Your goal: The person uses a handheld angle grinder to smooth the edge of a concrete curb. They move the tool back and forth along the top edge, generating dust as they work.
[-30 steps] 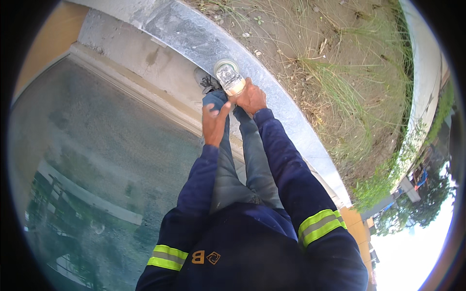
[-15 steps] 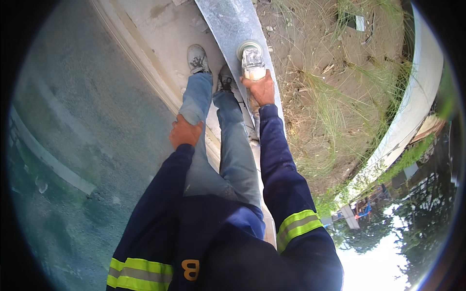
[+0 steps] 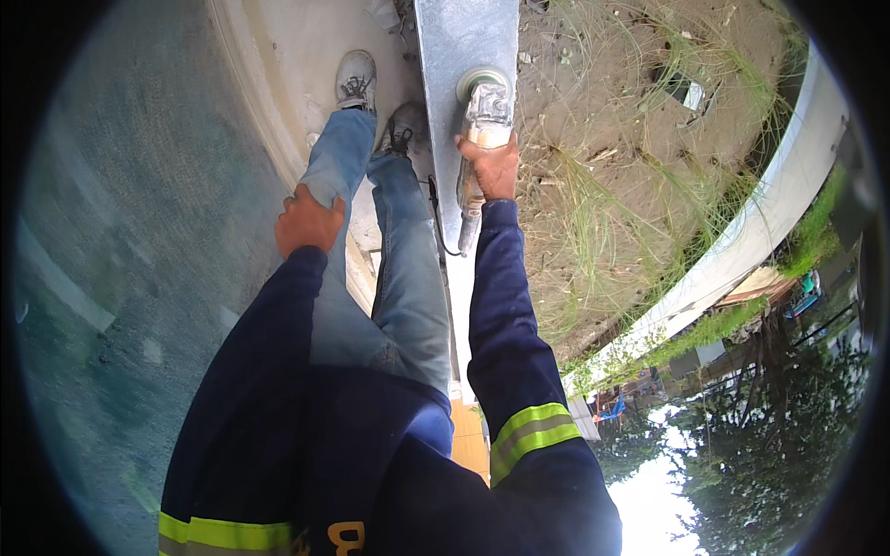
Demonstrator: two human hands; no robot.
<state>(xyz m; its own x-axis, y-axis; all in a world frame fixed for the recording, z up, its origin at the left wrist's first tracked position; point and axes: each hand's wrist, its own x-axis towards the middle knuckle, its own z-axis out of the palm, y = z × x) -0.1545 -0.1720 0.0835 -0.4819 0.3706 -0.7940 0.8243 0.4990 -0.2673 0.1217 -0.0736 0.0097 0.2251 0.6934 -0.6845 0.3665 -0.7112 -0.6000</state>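
Observation:
My right hand [image 3: 493, 165] grips a dusty angle grinder [image 3: 488, 113] with a round disc at its front, which rests on a long, pale grey stone coping [image 3: 448, 42]. A power cord trails from the tool's rear handle. My left hand [image 3: 309, 221] is wrapped over the knee of my blue jeans [image 3: 410, 269], holding no tool. My dusty sneakers [image 3: 356, 79] stand beside the coping on a pale concrete strip.
A planting bed [image 3: 630, 148] of soil and grass tufts lies right of the coping, bordered by a curved white wall [image 3: 779, 211]. A dusty blue-green surface [image 3: 120, 213] curves along the left. Trees and a cluttered yard show at the lower right.
My left hand has left the grinder's side and settled on my knee. My right hand still holds the grinder on the coping. The view has turned, so the coping now runs nearly vertically.

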